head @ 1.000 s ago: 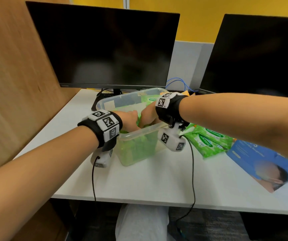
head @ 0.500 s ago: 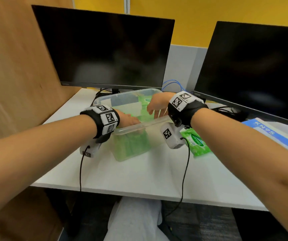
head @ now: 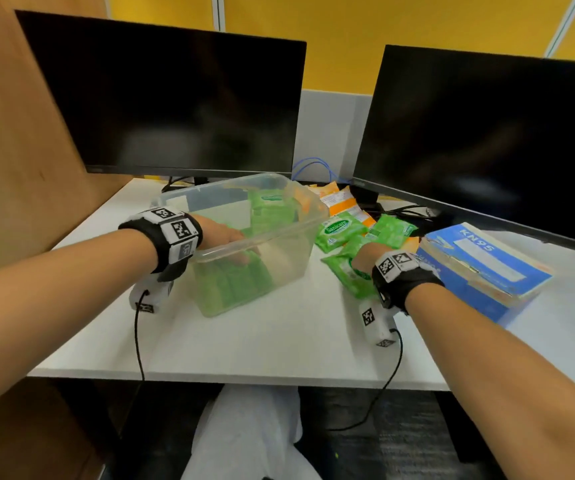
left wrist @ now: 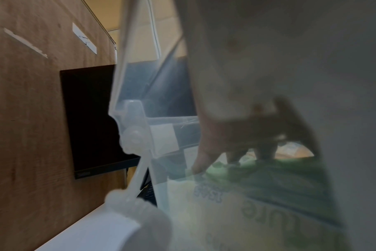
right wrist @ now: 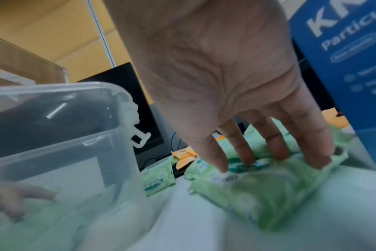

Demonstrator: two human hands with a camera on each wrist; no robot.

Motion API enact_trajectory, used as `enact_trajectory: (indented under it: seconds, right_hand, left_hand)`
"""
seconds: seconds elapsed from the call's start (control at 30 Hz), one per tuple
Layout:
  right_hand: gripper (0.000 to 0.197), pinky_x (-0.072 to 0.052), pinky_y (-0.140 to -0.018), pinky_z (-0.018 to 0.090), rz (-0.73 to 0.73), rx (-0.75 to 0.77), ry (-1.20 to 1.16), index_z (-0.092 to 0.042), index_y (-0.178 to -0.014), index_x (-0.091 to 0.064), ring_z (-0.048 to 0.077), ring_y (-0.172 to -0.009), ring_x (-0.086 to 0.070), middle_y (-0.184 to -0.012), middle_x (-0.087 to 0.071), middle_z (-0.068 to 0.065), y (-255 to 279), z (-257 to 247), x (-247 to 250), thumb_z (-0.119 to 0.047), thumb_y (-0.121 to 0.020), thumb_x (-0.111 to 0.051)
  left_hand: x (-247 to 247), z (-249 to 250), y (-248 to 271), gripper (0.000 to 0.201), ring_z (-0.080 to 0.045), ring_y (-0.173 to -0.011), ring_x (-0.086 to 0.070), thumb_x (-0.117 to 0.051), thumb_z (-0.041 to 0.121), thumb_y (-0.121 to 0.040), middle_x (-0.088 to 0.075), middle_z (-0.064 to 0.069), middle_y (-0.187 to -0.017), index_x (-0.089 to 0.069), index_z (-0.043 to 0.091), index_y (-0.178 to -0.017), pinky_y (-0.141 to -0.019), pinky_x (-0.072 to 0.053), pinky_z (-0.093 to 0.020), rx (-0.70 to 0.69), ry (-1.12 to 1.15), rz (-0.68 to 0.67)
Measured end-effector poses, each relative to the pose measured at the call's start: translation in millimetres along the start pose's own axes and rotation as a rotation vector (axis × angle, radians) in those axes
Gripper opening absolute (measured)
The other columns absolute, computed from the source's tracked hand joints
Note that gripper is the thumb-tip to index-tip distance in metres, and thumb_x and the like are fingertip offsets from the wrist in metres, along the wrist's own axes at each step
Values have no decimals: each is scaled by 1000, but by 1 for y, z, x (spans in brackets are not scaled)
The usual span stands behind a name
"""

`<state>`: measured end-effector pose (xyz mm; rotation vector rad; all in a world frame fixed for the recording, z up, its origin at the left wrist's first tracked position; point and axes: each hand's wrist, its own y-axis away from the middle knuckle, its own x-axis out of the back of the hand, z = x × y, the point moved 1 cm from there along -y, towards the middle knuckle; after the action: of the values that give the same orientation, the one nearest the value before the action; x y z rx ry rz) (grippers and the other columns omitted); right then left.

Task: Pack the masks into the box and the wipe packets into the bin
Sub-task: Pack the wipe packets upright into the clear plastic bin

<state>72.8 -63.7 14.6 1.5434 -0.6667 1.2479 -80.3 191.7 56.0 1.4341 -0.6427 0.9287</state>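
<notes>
White surface (head: pixel 279 341): bin (head: pixel 300 258) at 12, box (head: pixel 487 271) at 2. Your left grip (head: pixel 223 237) flat, fingers straight, on packets (head: pixel 234 285); right grip (right wrist: pixel 236 101) spread apart on a wipe (right wrist: pixel 258 190).

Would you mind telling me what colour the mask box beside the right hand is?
The mask box is blue with white lettering; the head view shows it best.

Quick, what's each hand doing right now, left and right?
Left hand: open, fingers resting on the wipe packets inside the bin.
Right hand: open, fingertips touching a green wipe packet, not gripping.
</notes>
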Motion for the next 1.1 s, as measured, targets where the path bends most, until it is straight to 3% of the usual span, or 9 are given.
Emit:
enact_trajectory:
  seconds: [0.1,0.2,0.27,0.37,0.6,0.8,0.9,0.97,1.1]
  right_hand:
    - [41,-47,-96,40,37,25,5,-4,-109,-61,31,-105,-59,-98,-56,9,5,-9,-8,-38,-96,-42]
    - [32,-43,-82,34,77,32,-4,-9,-83,-55,27,-87,-53,-77,-50,6,21,-15,-3,-36,-97,-44]
    - [35,-42,-81,33,65,26,2,-9,-82,-57,27,-91,-55,-88,-57,10,21,-13,2,-38,-96,-46]
    - [59,-40,-83,33,-6,-6,23,-3,-122,-55,25,-97,-53,-107,-55,13,25,-13,5,-54,-92,-49]
    - [72,-40,-100,34,-78,-7,-149,0,-135,-44,29,-125,-49,-136,-51,15,33,-35,-3,-53,-89,-55]
    - [49,-44,-82,33,-64,4,-318,-3,-93,-57,30,-104,-57,-91,-60,9,27,-46,-14,-51,-85,-62]
    - [49,-46,-90,36,-73,-39,-544,-4,-118,-54,30,-107,-55,-108,-58,16,26,-47,-14,-38,-86,-67]
    - [32,-48,-86,34,-64,-50,-768,-8,-107,-52,28,-91,-55,-95,-55,12,24,-49,-20,-29,-87,-67]
    - [13,-53,-56,32,-179,-108,-962,-2,-80,-50,30,-64,-54,-81,-54,15,43,-57,-15,-5,-87,-61]
  left_hand:
    - [0,2,1,54,-20,-142,-26,-47,59,-89,-32,10,-151,-36,45,-140,-117,-18,-52,26,31,-9]
    - [0,6,2,49,-21,-140,-30,-46,51,-94,-33,7,-151,-37,42,-141,-116,-22,-51,39,69,-27]
    - [1,8,2,49,-21,-140,-28,-46,48,-95,-31,6,-152,-37,40,-142,-116,-21,-51,40,85,-25]
    - [2,10,4,48,-22,-142,-25,-48,44,-95,-29,6,-153,-37,39,-142,-117,-18,-50,31,111,-20]
    - [3,10,7,47,-21,-143,-23,-50,42,-95,-28,6,-153,-37,41,-141,-118,-17,-50,17,150,-35]
    - [4,14,11,48,-21,-143,-23,-47,41,-97,-26,6,-154,-34,39,-143,-118,-18,-48,25,151,-41]
    - [4,11,10,49,-21,-145,-19,-47,47,-95,-23,8,-156,-34,44,-142,-118,-14,-52,56,132,-46]
    - [5,10,9,51,-20,-145,-18,-46,48,-95,-22,8,-156,-31,42,-144,-118,-13,-50,65,108,-46]
    - [3,8,7,55,-21,-145,-18,-45,51,-94,-22,8,-157,-29,41,-145,-118,-13,-51,72,60,-40]
